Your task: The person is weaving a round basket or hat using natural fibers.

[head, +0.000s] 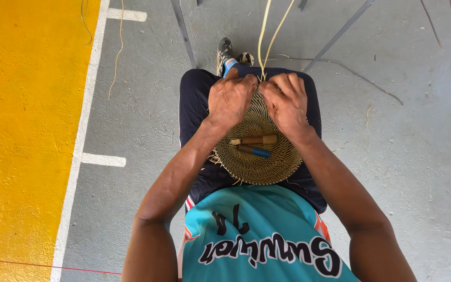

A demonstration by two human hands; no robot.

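A round woven basket base (257, 159) of tan fibre rests on my lap. Two small tools lie in it: one with a wooden handle (253, 140) and one with a blue end (254, 152). My left hand (230, 99) grips the far rim of the weave, fingers curled. My right hand (287, 102) pinches the same rim beside it, holding pale fibre strands (267, 36) that rise up and away from the rim between both hands.
I sit over a grey concrete floor (408, 156) with white painted lines (82, 136) and a yellow area (22, 130) at left. Metal legs (184, 31) stand ahead. Loose fibres (116, 57) and twigs lie about. My shoe (224, 52) shows beyond my knees.
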